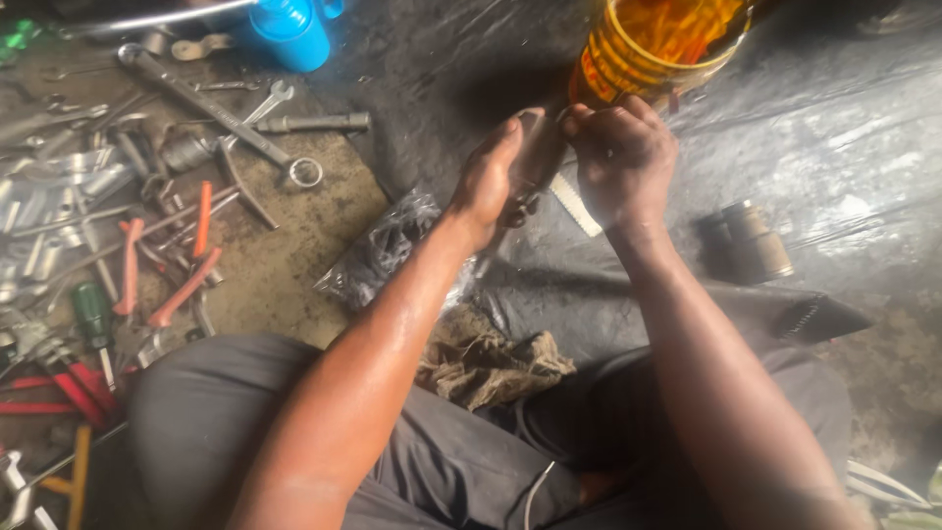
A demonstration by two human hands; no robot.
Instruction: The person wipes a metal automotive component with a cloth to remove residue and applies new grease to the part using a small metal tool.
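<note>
Between both hands, over black plastic sheeting [834,167], a small dark part [538,147], mostly hidden, pinched by left hand [496,177] and right hand [623,157]; behind, amber bucket [638,54] cut off; leftward, scattered wrenches [216,108].

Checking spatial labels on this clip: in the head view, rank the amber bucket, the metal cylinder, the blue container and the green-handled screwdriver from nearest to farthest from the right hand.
From the right hand:
1. Amber bucket, just above it.
2. Metal cylinder, lower right on the black sheet.
3. Blue container, top left.
4. Green-handled screwdriver, far left among the tools.
</note>
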